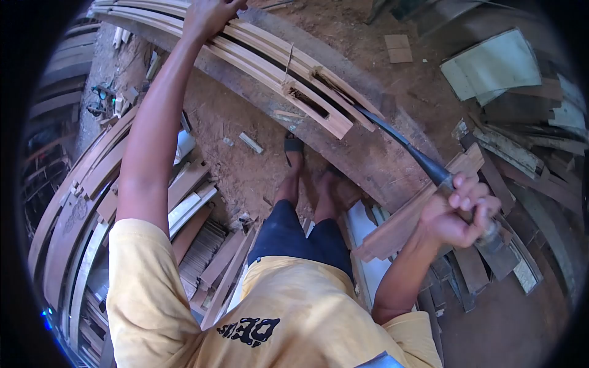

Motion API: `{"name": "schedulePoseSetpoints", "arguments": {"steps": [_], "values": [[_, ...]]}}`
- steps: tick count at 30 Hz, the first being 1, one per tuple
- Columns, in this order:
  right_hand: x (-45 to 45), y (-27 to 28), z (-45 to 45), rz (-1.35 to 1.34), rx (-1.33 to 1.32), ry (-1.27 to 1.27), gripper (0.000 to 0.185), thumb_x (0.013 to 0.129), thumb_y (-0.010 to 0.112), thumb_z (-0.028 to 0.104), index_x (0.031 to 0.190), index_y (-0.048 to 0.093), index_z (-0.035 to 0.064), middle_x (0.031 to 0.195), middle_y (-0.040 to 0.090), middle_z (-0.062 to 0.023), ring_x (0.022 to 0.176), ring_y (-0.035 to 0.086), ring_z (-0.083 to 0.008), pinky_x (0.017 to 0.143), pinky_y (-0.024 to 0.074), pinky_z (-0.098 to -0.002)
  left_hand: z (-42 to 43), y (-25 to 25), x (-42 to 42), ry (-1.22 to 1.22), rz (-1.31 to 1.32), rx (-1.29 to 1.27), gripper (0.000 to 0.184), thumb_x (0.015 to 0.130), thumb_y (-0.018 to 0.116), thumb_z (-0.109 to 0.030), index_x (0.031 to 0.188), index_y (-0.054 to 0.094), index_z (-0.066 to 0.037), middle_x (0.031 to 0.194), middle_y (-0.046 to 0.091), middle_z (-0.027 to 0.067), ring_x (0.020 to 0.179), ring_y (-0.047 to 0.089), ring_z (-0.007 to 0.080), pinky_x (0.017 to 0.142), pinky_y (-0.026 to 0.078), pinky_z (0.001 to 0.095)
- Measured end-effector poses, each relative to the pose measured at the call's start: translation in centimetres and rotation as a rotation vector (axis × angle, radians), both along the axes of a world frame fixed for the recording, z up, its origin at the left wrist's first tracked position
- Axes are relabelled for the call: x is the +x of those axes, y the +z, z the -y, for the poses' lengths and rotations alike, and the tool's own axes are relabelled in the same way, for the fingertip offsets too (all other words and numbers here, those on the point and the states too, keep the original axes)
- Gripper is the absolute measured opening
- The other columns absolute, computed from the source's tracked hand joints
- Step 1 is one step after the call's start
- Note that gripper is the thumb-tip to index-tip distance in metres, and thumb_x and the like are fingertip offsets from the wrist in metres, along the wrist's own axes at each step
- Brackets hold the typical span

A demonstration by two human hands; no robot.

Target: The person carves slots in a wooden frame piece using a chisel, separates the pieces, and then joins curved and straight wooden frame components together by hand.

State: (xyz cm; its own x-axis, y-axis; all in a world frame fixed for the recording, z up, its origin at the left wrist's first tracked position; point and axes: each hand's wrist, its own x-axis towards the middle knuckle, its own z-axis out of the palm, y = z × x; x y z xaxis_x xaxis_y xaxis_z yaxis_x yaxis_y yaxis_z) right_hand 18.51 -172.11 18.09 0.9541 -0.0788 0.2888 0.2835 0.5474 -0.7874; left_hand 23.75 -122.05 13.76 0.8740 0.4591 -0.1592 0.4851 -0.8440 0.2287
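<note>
Long wooden strips (264, 69) lie side by side on a broad plank (380, 165), with dark slots and wood chips near their right ends. My left hand (211, 17) rests over the strips at the top, its fingers wrapped round their edges. In my right hand (463, 211), the fingers are closed round the handle of a long dark chisel-like tool (423, 161). The tool's narrow tip reaches the end of the far strip. A thin sliver (288, 61) stands up beside the chips.
Stacked wood pieces (202, 245) lie at the left and below. Pale sheets (491, 67) and more boards (521, 147) are at the right. A wooden block (423, 202) lies under my right wrist. My sandalled foot (294, 147) is beside the plank.
</note>
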Motion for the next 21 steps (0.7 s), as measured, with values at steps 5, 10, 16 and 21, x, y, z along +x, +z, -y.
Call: {"name": "schedulePoseSetpoints", "arguments": {"steps": [5, 10, 16, 21], "values": [[-1.6, -0.4, 0.7, -0.308, 0.083, -0.149, 0.016, 0.1, 0.047, 0.019, 0.085, 0.046, 0.0117, 0.075, 0.051, -0.0036, 0.062, 0.05, -0.0149, 0.082, 0.0445, -0.0415, 0.5, 0.2, 0.1, 0.022, -0.011, -0.013, 0.049, 0.099, 0.053, -0.053, 0.099, 0.083, -0.015, 0.079, 0.077, 0.0058, 0.075, 0.074, 0.0226, 0.075, 0.057, 0.0366], [1.8, 6.2, -0.9, 0.081, 0.035, 0.254, 0.017, 0.1, 0.046, 0.019, 0.085, 0.049, 0.0115, 0.071, 0.05, -0.0035, 0.06, 0.048, -0.0155, 0.081, 0.0439, -0.0402, -0.5, -0.5, 0.1, -0.042, 0.034, -0.023, 0.047, 0.097, 0.053, -0.049, 0.096, 0.082, -0.012, 0.078, 0.077, 0.0072, 0.075, 0.074, 0.0241, 0.075, 0.056, 0.0379], [4.5, 7.1, -8.0, 0.222, -0.166, 0.414, 0.016, 0.098, 0.044, 0.016, 0.084, 0.05, 0.0109, 0.066, 0.049, -0.0017, 0.059, 0.046, -0.0132, 0.075, 0.043, -0.0388, -0.8, -0.4, -0.2, -0.094, 0.071, 0.055, 0.049, 0.098, 0.05, -0.049, 0.094, 0.082, -0.013, 0.082, 0.077, 0.01, 0.083, 0.074, 0.0285, 0.08, 0.056, 0.0419], [4.4, 8.1, -9.9, 0.248, -0.182, 0.513, 0.012, 0.096, 0.046, 0.014, 0.087, 0.053, 0.0096, 0.083, 0.054, -0.0082, 0.06, 0.047, -0.0141, 0.074, 0.0447, -0.0386, -0.7, -0.2, -0.3, -0.1, 0.053, 0.065, 0.047, 0.096, 0.051, -0.05, 0.096, 0.082, -0.014, 0.084, 0.077, 0.0111, 0.086, 0.073, 0.0319, 0.083, 0.056, 0.0443]]}}
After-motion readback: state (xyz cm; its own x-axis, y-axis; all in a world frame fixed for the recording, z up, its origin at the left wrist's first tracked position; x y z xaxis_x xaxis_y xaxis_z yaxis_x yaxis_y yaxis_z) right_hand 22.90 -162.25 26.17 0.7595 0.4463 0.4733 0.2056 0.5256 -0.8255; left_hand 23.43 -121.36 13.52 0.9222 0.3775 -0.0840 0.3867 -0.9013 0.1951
